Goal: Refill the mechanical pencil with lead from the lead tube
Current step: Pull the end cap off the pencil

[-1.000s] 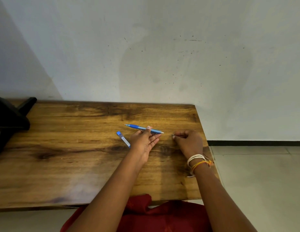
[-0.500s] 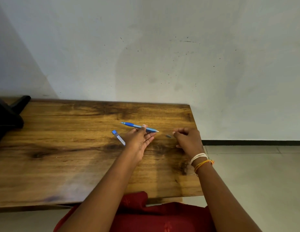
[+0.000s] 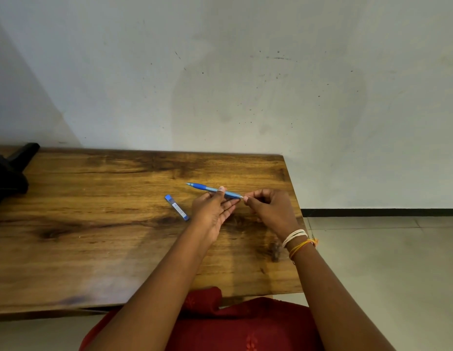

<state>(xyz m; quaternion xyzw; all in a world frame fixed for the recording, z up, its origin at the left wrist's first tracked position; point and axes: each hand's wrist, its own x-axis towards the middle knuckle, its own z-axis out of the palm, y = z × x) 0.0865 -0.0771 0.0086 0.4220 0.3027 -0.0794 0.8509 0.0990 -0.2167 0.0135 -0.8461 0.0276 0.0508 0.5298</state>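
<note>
A blue mechanical pencil [image 3: 205, 187] is held level above the wooden table [image 3: 93, 224], tip pointing left. My left hand [image 3: 212, 211] grips its barrel between thumb and fingers. My right hand [image 3: 271, 207] has its fingertips pinched together at the pencil's rear end; something small may be between them, too small to tell. A blue lead tube [image 3: 177, 208] with a white label lies flat on the table, just left of my left hand and apart from it.
The table's right edge runs just past my right hand, with tiled floor [image 3: 384, 262] beyond. A black object [image 3: 7, 178] stands at the table's far left. A grey wall [image 3: 220, 84] rises behind. Red cloth [image 3: 233, 323] lies at the near edge.
My right hand has moved left from the table surface up to the pencil's rear end. My left hand keeps holding the pencil in about the same place.
</note>
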